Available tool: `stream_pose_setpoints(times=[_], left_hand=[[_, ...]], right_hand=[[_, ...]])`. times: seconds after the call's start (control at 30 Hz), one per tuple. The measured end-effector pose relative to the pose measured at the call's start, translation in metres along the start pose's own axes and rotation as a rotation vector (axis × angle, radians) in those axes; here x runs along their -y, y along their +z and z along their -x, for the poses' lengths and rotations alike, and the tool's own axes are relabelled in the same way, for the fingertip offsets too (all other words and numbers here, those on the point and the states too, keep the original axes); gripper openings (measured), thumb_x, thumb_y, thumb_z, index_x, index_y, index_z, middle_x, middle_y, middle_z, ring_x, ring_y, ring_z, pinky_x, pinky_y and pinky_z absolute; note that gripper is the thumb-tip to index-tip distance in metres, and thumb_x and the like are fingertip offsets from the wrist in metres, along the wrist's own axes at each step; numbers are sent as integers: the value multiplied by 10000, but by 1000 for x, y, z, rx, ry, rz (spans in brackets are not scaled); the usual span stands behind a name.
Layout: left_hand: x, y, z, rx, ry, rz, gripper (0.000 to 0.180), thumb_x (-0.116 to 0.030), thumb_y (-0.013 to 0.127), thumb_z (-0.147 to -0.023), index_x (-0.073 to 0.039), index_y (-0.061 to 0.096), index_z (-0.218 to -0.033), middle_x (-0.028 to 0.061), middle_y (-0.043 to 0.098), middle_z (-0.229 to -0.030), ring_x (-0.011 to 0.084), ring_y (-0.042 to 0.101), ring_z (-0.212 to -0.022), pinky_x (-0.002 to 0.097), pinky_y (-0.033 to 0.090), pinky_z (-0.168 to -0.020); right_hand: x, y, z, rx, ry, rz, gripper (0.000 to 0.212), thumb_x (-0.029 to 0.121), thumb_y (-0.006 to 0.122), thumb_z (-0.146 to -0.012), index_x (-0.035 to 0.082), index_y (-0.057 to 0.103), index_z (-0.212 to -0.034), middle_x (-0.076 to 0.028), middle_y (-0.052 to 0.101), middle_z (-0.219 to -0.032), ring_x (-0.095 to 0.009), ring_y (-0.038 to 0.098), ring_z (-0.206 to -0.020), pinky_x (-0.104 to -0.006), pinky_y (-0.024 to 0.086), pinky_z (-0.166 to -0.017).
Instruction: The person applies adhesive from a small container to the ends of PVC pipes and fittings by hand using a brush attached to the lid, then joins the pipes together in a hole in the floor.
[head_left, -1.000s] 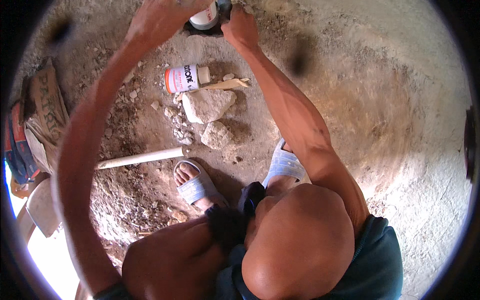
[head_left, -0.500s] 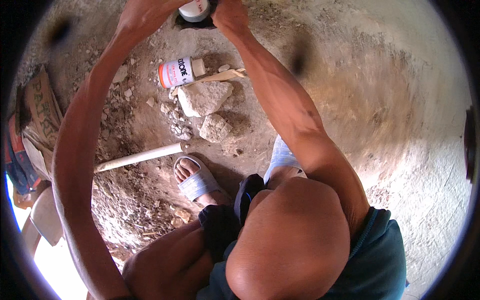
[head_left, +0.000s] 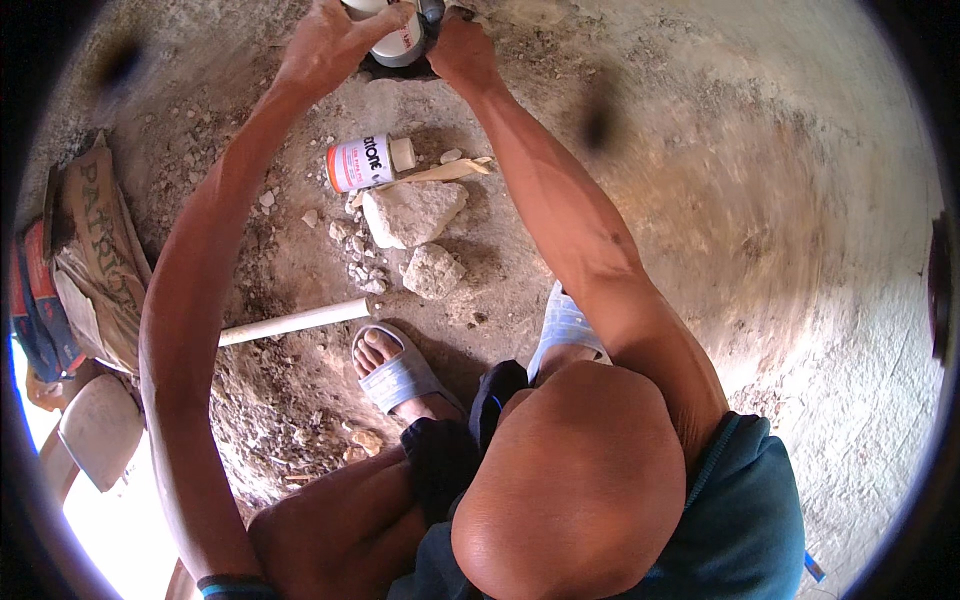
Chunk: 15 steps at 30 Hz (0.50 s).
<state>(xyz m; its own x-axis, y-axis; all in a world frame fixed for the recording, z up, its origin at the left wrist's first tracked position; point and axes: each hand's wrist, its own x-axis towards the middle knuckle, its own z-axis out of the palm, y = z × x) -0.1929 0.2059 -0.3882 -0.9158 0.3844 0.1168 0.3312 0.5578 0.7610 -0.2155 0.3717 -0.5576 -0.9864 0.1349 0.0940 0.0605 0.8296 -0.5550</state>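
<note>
At the top edge, my left hand (head_left: pixel 335 45) is closed on a white plastic pipe piece (head_left: pixel 398 45) with red print, its thumb lying across it. The pipe piece stands over a dark hole (head_left: pixel 400 72) in the ground, and its top runs out of view. Close against its right side my right hand (head_left: pixel 463 52) has its fingers curled, beside a small grey part (head_left: pixel 432 12). What those fingers grip is hidden. Nearer to me lies a white and orange can (head_left: pixel 358 164) on its side, a pale cap (head_left: pixel 402 154) at its end.
A wood strip (head_left: pixel 440 172), a large pale stone (head_left: pixel 415 212) and a smaller one (head_left: pixel 433 271) lie before my sandalled feet (head_left: pixel 400 372). A white pipe (head_left: pixel 295 322) rests to the left. Paper sacks (head_left: pixel 100 265) stand far left; a rough wall (head_left: pixel 860 420) rises at right.
My left hand has shifted its hold, and its thumb now crosses the white pipe piece. More of the pipe piece and both hands shows. The view has moved slightly.
</note>
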Motion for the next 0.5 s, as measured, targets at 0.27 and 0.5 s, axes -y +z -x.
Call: stream_pose_setpoints(times=[0.27, 0.5], left_hand=[[6, 0, 5, -35, -14, 51, 684, -468, 783, -828, 22, 579, -1260, 193, 701, -1132, 293, 685, -1045, 413, 531, -921], [-15, 10, -13, 2, -44, -44, 768, -507, 786, -779, -14, 557, -1322, 228, 684, -1168, 345, 661, -1116, 441, 526, -922]], right_hand=[[19, -27, 25, -67, -77, -40, 492, 197, 724, -788, -86, 530, -1140, -290, 702, -949, -417, 725, -881, -475, 612, -762], [-13, -20, 15, 19, -137, -4, 636, 303, 747, -783, -108, 502, -1202, -305, 696, -896, -456, 707, -881, -505, 592, -787]])
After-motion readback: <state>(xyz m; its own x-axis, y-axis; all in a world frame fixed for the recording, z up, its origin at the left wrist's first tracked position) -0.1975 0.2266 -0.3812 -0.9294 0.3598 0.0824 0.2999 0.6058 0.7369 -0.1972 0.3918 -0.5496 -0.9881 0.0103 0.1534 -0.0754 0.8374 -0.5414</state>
